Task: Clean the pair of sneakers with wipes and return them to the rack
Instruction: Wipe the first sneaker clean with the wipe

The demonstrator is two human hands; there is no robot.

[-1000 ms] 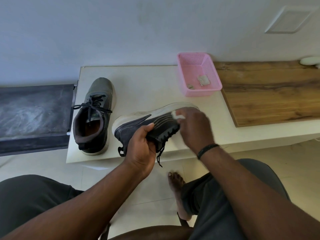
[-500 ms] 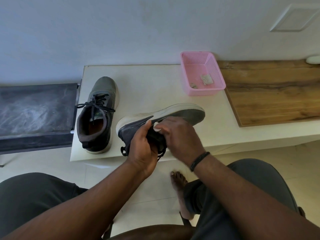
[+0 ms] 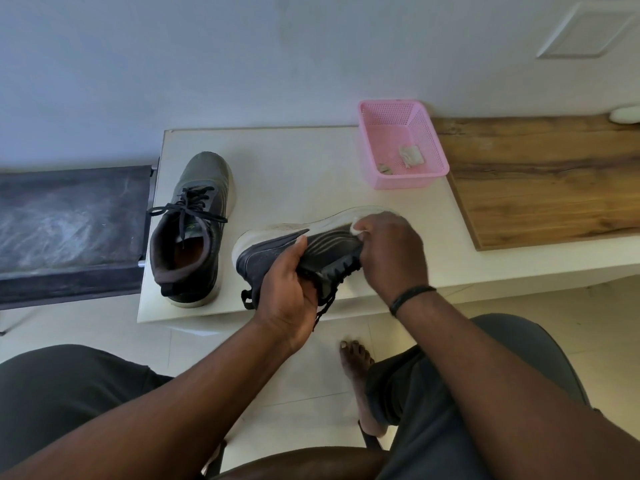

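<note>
- Seated person's left hand (image 3: pixel 289 289) grips a dark sneaker (image 3: pixel 277 252) turned on its side, white sole facing away, heel to the left; thumb lies across the upper, other fingers curl under the collar, out of sight
- Right hand (image 3: pixel 391 252) pinches a white wipe (image 3: pixel 356 227) w/ curled fingers, pressing it on the sneaker's side near the toe, at the sole's edge; only a small bit of wipe shows
- Held sneaker hangs just over the front part of a pale table (image 3: pixel 294 164); can't tell if it touches the top; laces dangle past the table edge
- 2nd sneaker (image 3: pixel 194 230) stands upright on the table's left side, toe toward the wall, laces tied, just beside the held one but apart
- Pink basket (image 3: pixel 429 147) sits at the table's back right w/ crumpled used wipes (image 3: pixel 410 155) inside
- Wood board (image 3: pixel 547 181) lies right of the basket; a dark bench (image 3: pixel 69 220) adjoins the table on the left
- Black wristband (image 3: pixel 410 297) on the right wrist; bare foot (image 3: pixel 356 362) on the tile floor btwn the knees
</note>
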